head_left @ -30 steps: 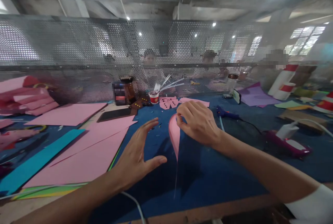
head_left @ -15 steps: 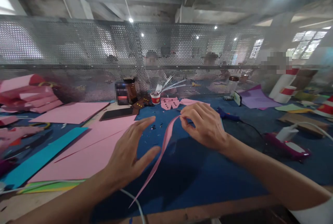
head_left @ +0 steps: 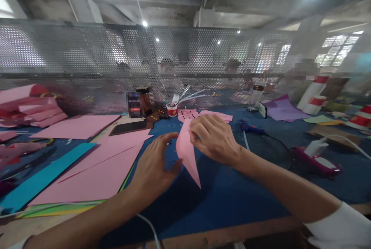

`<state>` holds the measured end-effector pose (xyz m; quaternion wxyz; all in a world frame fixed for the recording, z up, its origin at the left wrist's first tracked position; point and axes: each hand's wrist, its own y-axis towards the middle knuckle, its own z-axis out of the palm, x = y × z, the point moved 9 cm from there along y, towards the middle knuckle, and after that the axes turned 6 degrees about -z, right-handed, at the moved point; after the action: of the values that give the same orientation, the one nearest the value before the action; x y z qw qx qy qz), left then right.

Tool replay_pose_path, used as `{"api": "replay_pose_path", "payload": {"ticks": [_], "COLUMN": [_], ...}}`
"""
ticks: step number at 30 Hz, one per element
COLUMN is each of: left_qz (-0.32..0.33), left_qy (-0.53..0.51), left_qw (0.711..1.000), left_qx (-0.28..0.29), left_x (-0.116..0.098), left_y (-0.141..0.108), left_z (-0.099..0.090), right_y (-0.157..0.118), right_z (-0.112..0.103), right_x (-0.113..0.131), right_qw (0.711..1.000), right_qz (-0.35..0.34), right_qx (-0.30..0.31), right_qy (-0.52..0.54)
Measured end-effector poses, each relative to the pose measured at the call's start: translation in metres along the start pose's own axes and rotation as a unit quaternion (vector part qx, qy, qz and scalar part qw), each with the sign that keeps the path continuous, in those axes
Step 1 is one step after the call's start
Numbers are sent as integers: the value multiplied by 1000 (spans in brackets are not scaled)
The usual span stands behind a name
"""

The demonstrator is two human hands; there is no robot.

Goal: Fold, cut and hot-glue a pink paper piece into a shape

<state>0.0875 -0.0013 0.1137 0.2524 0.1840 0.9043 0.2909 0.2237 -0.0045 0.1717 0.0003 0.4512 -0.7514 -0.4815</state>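
A long, pointed piece of pink paper (head_left: 187,148) hangs at the middle of the view, its tip pointing down toward me. My right hand (head_left: 213,138) pinches its upper end, with the fingers curled. To the left, my left hand (head_left: 158,160) is open, thumb and fingers spread around the left side of the paper; whether they touch it I cannot tell. Just beyond lies a pink paper cutout with dark dots (head_left: 187,114). Another pink paper piece (head_left: 222,116) lies partly behind my right hand.
Pink sheets (head_left: 98,171) and a blue strip (head_left: 49,179) lie at left, near a dark tablet-like object (head_left: 129,127). A paper cup (head_left: 172,110) holds several sticks. At right are a blue glue gun (head_left: 252,127) with a cord and a purple power strip (head_left: 317,162). A perforated metal screen (head_left: 185,56) stands behind.
The pink paper has turned from a thin edge-on strip to show its broad face, and its tip has swung right. My right hand has moved slightly left; my left hand is slightly closer to it.
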Motion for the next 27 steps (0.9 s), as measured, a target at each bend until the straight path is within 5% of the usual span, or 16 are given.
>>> {"api": "replay_pose_path", "payload": {"ticks": [5, 11, 16, 21, 27], "left_qz": [28, 144, 221, 240, 239], "left_qy": [19, 87, 114, 152, 127], "left_qw": [999, 984, 967, 930, 938], "left_qx": [2, -57, 50, 231, 218], "left_x": [5, 0, 8, 14, 12], "left_y": [5, 2, -31, -63, -55], "left_z": [-7, -31, -6, 44, 49], "right_y": [-9, -28, -63, -101, -113], "right_z": [-6, -15, 5, 35, 53], "right_x": [-11, -18, -9, 7, 17], "right_qw": [999, 996, 974, 918, 888], "right_qz": [29, 41, 48, 71, 78], "right_qx": [-14, -27, 84, 247, 306], "right_qy": [36, 80, 205, 300, 335]}}
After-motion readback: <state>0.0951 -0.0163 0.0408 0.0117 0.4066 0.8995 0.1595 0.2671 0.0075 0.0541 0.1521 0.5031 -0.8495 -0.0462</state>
